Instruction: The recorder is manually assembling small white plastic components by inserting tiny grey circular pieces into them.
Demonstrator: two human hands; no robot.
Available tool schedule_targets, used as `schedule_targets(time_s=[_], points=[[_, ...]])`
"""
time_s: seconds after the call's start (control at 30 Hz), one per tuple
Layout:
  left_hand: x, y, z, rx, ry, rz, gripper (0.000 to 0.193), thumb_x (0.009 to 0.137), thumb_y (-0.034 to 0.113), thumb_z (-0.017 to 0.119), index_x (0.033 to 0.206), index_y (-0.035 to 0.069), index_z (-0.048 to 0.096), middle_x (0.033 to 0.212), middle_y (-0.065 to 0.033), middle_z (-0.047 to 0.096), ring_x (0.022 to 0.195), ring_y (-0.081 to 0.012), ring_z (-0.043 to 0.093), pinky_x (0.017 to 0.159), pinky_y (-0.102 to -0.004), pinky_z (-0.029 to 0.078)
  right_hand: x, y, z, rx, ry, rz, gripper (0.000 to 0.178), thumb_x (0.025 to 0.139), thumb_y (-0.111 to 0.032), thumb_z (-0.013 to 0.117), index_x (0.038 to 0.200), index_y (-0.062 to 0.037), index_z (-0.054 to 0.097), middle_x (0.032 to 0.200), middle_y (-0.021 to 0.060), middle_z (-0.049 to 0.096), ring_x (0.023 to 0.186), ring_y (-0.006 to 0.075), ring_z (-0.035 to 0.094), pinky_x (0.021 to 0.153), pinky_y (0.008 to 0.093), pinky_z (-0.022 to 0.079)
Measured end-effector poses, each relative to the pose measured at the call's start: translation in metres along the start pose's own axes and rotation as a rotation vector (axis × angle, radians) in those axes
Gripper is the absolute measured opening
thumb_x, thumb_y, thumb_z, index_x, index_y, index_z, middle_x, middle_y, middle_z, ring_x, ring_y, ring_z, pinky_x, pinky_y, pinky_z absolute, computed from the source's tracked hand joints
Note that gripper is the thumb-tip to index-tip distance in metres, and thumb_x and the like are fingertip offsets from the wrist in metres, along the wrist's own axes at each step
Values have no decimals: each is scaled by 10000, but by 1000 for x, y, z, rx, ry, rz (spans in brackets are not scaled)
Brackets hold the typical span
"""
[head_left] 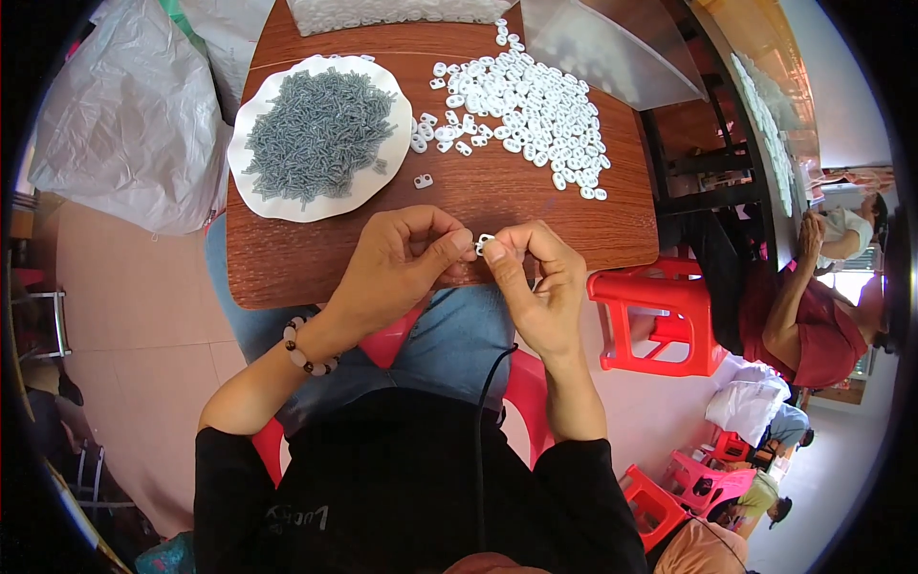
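Observation:
Over the near edge of the brown wooden table (316, 258), my two hands meet fingertip to fingertip. My right hand (543, 287) pinches a small white plastic piece with two holes (483, 242) between thumb and forefinger. My left hand (406, 253) is closed in a pinch right against the piece's left side; whatever lies between those fingertips is too small to make out. A single white two-hole piece (424, 181) lies just beyond my hands. Farther off at the right spreads a heap of the same white pieces (535, 110).
A white scalloped plate (251, 187) heaped with small grey rods (320, 134) stands at the table's left. Clear plastic containers (612, 53) sit at the back. A white bag (134, 124) is left of the table, a red stool (660, 316) right. Other people sit at the far right.

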State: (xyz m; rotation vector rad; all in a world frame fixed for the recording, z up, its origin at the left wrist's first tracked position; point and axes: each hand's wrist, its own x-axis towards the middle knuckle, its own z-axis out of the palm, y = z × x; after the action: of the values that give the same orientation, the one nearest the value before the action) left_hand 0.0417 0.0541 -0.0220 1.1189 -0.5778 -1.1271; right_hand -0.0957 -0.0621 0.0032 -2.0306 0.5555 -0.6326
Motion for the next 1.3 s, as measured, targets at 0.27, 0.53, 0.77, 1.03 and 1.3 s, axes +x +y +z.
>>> schedule_targets(time_s=[0.27, 0.53, 0.77, 1.03, 1.3], points=[[0, -1, 0, 60, 28, 21, 172, 941, 167, 636, 940, -5, 645, 803, -31, 669, 687, -52, 585, 647, -201, 502, -1, -3, 2, -27, 11, -23, 97, 867, -60, 661, 802, 9, 640, 710, 13, 555, 668, 83, 471, 631, 231, 377], [-2, -2, 1, 115, 37, 48, 164, 937, 153, 639, 931, -11, 643, 792, -36, 669, 697, -50, 593, 651, -201, 504, -1, -4, 1, -64, 7, -27, 91, 860, -55, 663, 798, 8, 641, 705, 20, 559, 665, 90, 477, 630, 236, 381], [-3, -4, 4, 122, 61, 69, 146, 930, 120, 640, 908, -24, 640, 770, -40, 669, 683, -54, 595, 641, -207, 502, -1, -4, 1, -108, 1, -75, 85, 839, -42, 675, 779, 6, 637, 685, 32, 568, 652, 111, 493, 616, 250, 390], [-4, -8, 10, 121, 120, 89, 130, 919, 93, 646, 877, -30, 640, 737, -33, 656, 650, -55, 590, 598, -201, 485, -2, -4, 5, -111, 14, -75, 83, 829, -34, 677, 768, 0, 633, 668, 40, 569, 641, 125, 495, 612, 259, 390], [-1, -9, 8, 12, 108, 67, 140, 920, 105, 648, 883, -29, 650, 768, -35, 667, 662, -57, 605, 595, -203, 495, -2, 0, 7, -56, 40, -41, 87, 850, -37, 672, 784, 3, 633, 700, 18, 558, 664, 89, 473, 611, 241, 377]])
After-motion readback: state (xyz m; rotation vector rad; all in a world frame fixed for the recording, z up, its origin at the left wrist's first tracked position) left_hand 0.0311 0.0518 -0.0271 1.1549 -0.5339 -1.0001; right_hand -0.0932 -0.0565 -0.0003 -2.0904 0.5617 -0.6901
